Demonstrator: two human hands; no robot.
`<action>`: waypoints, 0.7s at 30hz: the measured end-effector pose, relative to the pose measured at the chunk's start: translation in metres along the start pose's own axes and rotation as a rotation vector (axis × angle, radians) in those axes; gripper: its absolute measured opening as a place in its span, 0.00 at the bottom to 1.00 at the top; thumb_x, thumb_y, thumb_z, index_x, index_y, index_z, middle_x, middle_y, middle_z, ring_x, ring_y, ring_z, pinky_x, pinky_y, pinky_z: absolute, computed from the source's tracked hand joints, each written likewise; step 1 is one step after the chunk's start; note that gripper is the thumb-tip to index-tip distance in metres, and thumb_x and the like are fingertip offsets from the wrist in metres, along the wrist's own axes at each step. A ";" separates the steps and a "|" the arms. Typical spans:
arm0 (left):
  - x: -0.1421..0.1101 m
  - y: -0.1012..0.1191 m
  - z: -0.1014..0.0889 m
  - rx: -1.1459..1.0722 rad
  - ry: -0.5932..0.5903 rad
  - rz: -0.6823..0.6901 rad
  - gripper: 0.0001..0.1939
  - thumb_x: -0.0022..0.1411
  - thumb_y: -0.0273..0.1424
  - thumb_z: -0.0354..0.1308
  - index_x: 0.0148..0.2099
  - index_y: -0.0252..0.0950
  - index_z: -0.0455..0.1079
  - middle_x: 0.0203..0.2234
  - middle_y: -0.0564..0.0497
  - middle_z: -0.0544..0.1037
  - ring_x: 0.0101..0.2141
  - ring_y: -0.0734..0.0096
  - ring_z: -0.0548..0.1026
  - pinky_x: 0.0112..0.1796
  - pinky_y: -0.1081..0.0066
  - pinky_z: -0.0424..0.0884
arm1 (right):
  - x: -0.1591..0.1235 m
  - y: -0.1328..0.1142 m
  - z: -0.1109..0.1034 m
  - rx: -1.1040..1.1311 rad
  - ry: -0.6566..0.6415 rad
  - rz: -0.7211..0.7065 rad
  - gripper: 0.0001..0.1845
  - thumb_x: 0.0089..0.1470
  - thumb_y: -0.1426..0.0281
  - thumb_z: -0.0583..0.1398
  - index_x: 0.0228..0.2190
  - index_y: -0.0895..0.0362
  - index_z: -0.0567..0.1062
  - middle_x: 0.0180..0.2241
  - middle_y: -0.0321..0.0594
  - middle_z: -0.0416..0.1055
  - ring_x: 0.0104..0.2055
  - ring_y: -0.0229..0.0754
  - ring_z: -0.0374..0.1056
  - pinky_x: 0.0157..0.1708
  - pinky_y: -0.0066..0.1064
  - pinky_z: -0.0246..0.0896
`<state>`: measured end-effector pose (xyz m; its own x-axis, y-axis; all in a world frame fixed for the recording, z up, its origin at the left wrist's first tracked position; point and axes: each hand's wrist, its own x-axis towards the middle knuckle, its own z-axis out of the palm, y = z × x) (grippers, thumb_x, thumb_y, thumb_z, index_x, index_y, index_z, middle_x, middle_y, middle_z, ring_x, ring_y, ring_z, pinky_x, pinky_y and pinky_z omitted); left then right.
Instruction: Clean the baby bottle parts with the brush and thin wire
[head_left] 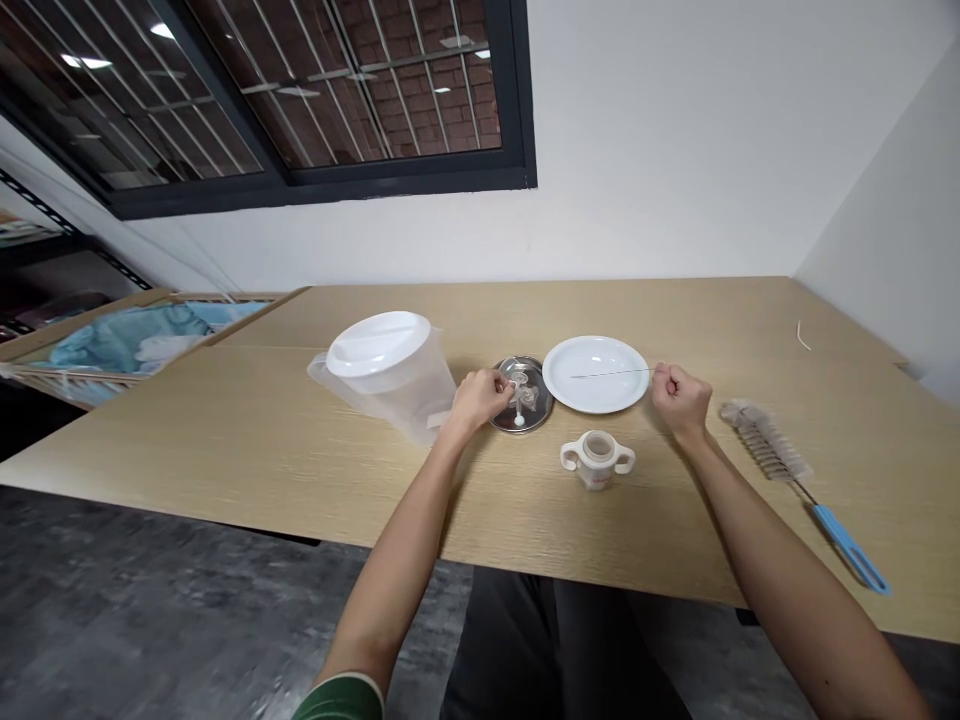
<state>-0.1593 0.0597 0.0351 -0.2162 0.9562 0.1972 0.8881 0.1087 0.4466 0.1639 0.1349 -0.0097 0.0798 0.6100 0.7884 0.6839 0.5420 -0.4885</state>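
Pinching a thin, straight grey metal-looking wire (611, 374) in the right grip (681, 398), over the glossy white oval plate (596, 397); could scrape if dipped. Left of the plate, can't tell the hold of the left grip (478, 397); one jerk might flick small clear plastic parts (529, 397) off the round silver metal tray (536, 416).

Even, bright indoor light fills the plain white wall (675, 140) and pale wood-grain counter (360, 440). Lamp reflections spot the dark-framed sliding window (300, 120); soft shadows edge the bare forearms (405, 540); small clear plastic parts (529, 396) look indistinct. Wide-angle stretching skews the edges.
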 end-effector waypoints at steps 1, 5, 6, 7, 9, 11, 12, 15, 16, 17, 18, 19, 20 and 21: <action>0.000 0.000 0.000 0.008 -0.029 -0.007 0.10 0.57 0.38 0.60 0.30 0.40 0.78 0.28 0.41 0.81 0.33 0.50 0.78 0.35 0.62 0.67 | 0.000 0.001 0.000 -0.002 0.004 -0.005 0.24 0.59 0.64 0.52 0.16 0.51 0.48 0.14 0.27 0.45 0.18 0.32 0.44 0.24 0.29 0.44; -0.002 0.003 0.003 0.083 -0.113 -0.046 0.10 0.57 0.37 0.59 0.31 0.40 0.79 0.31 0.39 0.82 0.36 0.47 0.79 0.36 0.61 0.69 | -0.001 0.003 0.002 -0.002 0.009 -0.043 0.24 0.60 0.65 0.52 0.16 0.51 0.49 0.14 0.27 0.45 0.17 0.31 0.45 0.23 0.29 0.44; -0.003 0.004 0.004 0.115 -0.134 -0.049 0.10 0.57 0.38 0.59 0.31 0.40 0.79 0.32 0.39 0.82 0.37 0.47 0.80 0.37 0.61 0.69 | -0.002 0.004 0.002 0.004 0.012 -0.051 0.24 0.60 0.65 0.52 0.16 0.52 0.49 0.14 0.27 0.45 0.17 0.31 0.45 0.23 0.28 0.44; -0.003 0.005 0.004 0.146 -0.158 -0.051 0.11 0.58 0.39 0.58 0.31 0.40 0.79 0.32 0.39 0.83 0.38 0.47 0.80 0.37 0.61 0.70 | -0.002 0.004 0.002 0.010 0.016 -0.055 0.24 0.60 0.65 0.53 0.16 0.52 0.49 0.14 0.27 0.45 0.17 0.31 0.45 0.23 0.28 0.44; -0.004 0.008 0.004 0.199 -0.202 -0.060 0.13 0.59 0.39 0.56 0.32 0.40 0.79 0.33 0.40 0.83 0.39 0.49 0.80 0.38 0.63 0.71 | -0.002 0.005 0.003 0.021 0.024 -0.058 0.24 0.60 0.66 0.54 0.16 0.52 0.50 0.14 0.27 0.45 0.17 0.31 0.45 0.22 0.28 0.44; -0.006 0.011 0.005 0.234 -0.230 -0.071 0.13 0.60 0.39 0.55 0.33 0.40 0.79 0.35 0.41 0.83 0.41 0.51 0.80 0.39 0.65 0.71 | -0.002 0.005 0.003 0.024 0.030 -0.059 0.24 0.59 0.66 0.54 0.16 0.52 0.49 0.14 0.27 0.45 0.17 0.31 0.44 0.22 0.28 0.44; -0.006 0.012 0.005 0.244 -0.236 -0.075 0.13 0.60 0.38 0.54 0.34 0.41 0.79 0.35 0.41 0.83 0.41 0.52 0.80 0.40 0.65 0.71 | -0.001 0.005 0.003 0.024 0.032 -0.060 0.24 0.59 0.66 0.54 0.16 0.52 0.49 0.14 0.27 0.45 0.17 0.31 0.44 0.22 0.28 0.44; -0.006 0.014 0.008 0.247 -0.229 -0.081 0.14 0.60 0.38 0.53 0.34 0.41 0.79 0.37 0.41 0.83 0.41 0.51 0.80 0.39 0.64 0.71 | -0.001 0.005 0.003 0.034 0.035 -0.065 0.24 0.59 0.66 0.55 0.16 0.52 0.49 0.14 0.26 0.44 0.17 0.31 0.44 0.22 0.29 0.44; -0.006 0.014 0.009 0.241 -0.224 -0.083 0.14 0.60 0.38 0.53 0.34 0.41 0.79 0.37 0.41 0.83 0.41 0.51 0.80 0.39 0.64 0.71 | -0.001 0.004 0.003 0.040 0.033 -0.066 0.24 0.59 0.66 0.55 0.16 0.52 0.49 0.14 0.26 0.44 0.17 0.31 0.44 0.22 0.29 0.44; -0.006 0.014 0.009 0.231 -0.218 -0.088 0.14 0.60 0.38 0.53 0.33 0.41 0.79 0.36 0.41 0.83 0.41 0.51 0.80 0.38 0.65 0.71 | -0.002 0.004 0.003 0.045 0.030 -0.067 0.24 0.59 0.66 0.55 0.16 0.52 0.49 0.14 0.26 0.45 0.17 0.31 0.44 0.22 0.29 0.44; -0.006 0.013 0.010 0.217 -0.209 -0.093 0.13 0.60 0.37 0.53 0.32 0.41 0.78 0.36 0.41 0.83 0.41 0.51 0.80 0.38 0.65 0.70 | -0.002 0.003 0.003 0.046 0.028 -0.067 0.24 0.59 0.67 0.55 0.16 0.52 0.49 0.14 0.27 0.44 0.17 0.31 0.44 0.22 0.29 0.44; -0.005 0.013 0.010 0.197 -0.199 -0.100 0.12 0.59 0.37 0.54 0.31 0.41 0.78 0.35 0.42 0.83 0.40 0.52 0.80 0.37 0.66 0.70 | -0.002 0.003 0.003 0.046 0.027 -0.067 0.24 0.59 0.67 0.55 0.16 0.52 0.49 0.14 0.27 0.44 0.17 0.31 0.44 0.22 0.28 0.44; -0.005 0.013 0.010 0.173 -0.186 -0.109 0.12 0.58 0.36 0.55 0.30 0.41 0.78 0.33 0.42 0.83 0.40 0.52 0.80 0.36 0.66 0.69 | -0.002 0.003 0.003 0.044 0.026 -0.066 0.24 0.58 0.67 0.55 0.16 0.52 0.49 0.14 0.27 0.44 0.17 0.31 0.44 0.22 0.28 0.44; -0.005 0.013 0.009 0.146 -0.170 -0.121 0.11 0.57 0.36 0.55 0.29 0.41 0.77 0.32 0.43 0.83 0.39 0.53 0.80 0.36 0.67 0.68 | -0.002 0.002 0.003 0.043 0.024 -0.065 0.24 0.58 0.67 0.55 0.16 0.52 0.49 0.14 0.27 0.44 0.17 0.31 0.44 0.22 0.28 0.44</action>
<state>-0.1433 0.0591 0.0319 -0.2639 0.9645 -0.0052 0.9118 0.2512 0.3247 0.1629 0.1368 -0.0138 0.0540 0.5588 0.8276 0.6563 0.6047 -0.4512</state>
